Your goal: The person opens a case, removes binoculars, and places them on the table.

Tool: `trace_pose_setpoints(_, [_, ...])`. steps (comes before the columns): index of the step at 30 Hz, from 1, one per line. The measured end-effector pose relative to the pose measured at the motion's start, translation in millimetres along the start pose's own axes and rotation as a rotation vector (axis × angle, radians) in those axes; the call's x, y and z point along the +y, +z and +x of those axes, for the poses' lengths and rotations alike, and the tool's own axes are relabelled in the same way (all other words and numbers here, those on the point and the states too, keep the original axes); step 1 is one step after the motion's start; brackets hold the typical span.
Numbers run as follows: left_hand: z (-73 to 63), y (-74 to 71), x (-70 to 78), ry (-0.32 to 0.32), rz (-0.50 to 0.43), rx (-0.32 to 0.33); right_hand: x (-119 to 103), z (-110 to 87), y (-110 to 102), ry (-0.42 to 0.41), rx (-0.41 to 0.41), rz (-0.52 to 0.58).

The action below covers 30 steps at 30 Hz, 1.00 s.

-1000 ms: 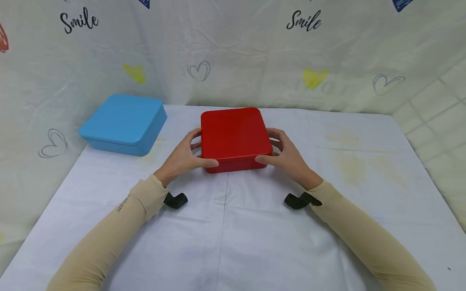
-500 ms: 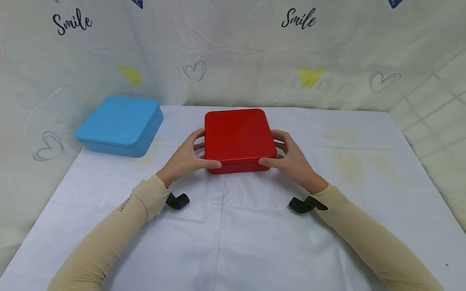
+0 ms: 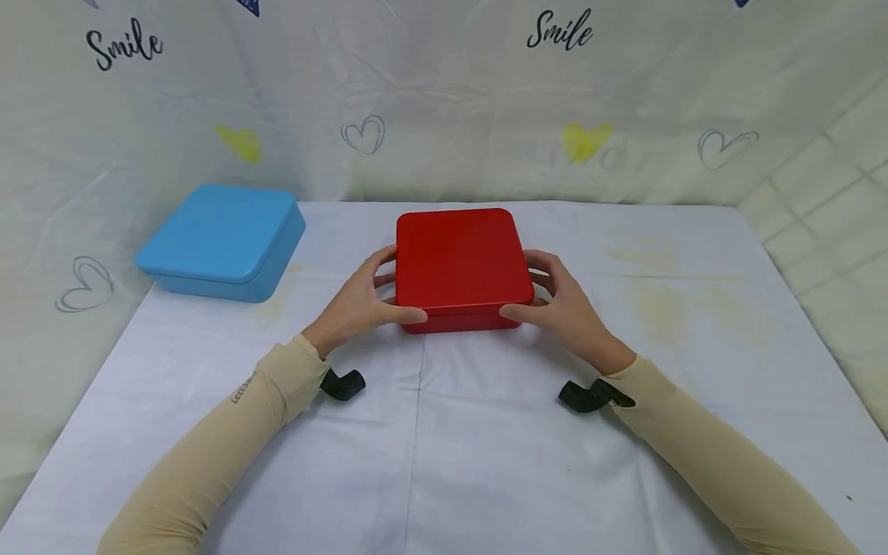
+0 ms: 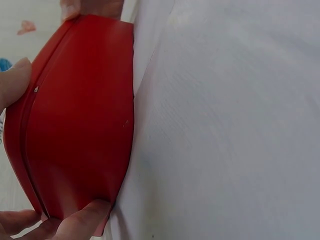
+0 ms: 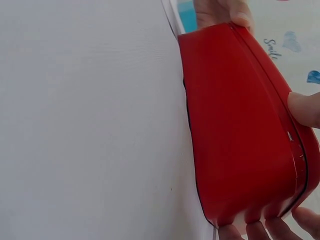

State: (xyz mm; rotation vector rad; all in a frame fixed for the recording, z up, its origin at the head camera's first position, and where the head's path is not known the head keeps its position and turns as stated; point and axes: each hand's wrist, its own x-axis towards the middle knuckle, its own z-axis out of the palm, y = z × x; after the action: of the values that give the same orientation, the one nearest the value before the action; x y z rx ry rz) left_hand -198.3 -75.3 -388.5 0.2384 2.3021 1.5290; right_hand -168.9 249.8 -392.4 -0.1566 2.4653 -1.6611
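A red lidded box point(image 3: 463, 258) rests at the middle of the white-covered table in the head view, its lid on. My left hand point(image 3: 361, 301) grips its left side, thumb on the front corner and fingers along the side. Opposite it, my right hand point(image 3: 565, 304) holds the right side, its thumb on the front edge. In the left wrist view the box's red side wall point(image 4: 82, 115) lies between thumb and fingers. The right wrist view shows the other red wall point(image 5: 235, 120), with several fingertips point(image 5: 255, 230) curled against its end.
To the left, a blue lidded box point(image 3: 222, 243) stands near the table's back edge. Behind the table hangs a pale printed cloth point(image 3: 444, 92). A black wrist mount point(image 3: 343, 384) sticks out below the left sleeve, another point(image 3: 595, 395) below the right.
The red box has shifted a little to the right along the table, away from the blue box, with both hands holding it. The head view has also turned slightly.
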Motion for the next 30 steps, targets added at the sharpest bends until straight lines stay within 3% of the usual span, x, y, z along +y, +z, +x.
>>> trace_pose_setpoints(20, [7.0, 12.8, 2.8, 0.019, 0.016, -0.027, 2, -16.4, -17, 0.042, -0.009, -0.043])
trace_pose_setpoints(30, [8.0, 19.6, 4.4, 0.046, -0.003, -0.049, 5, -24.4, -24, 0.023, 0.003, -0.043])
